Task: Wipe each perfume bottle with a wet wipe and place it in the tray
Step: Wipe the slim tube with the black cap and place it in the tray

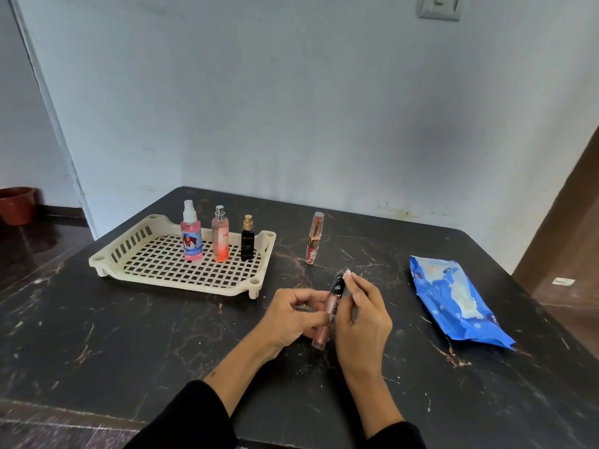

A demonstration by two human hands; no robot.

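Head view. Slim tube bottle [327, 314], lower centre: pinkish glossy body, black cap, tilted, held between both hands above the table [129, 335]. Left hand [291, 315] curled shut round its lower body; right hand [363, 315] closed on a small white wet wipe [349, 273] pressed at the cap. Cream plastic lattice tray [107, 259], centre left, holds three upright spray bottles [220, 241]. One rose-gold bottle [313, 238] stands just right of it. Blue crinkled wipe pack [453, 303], right. Table black, marbled.
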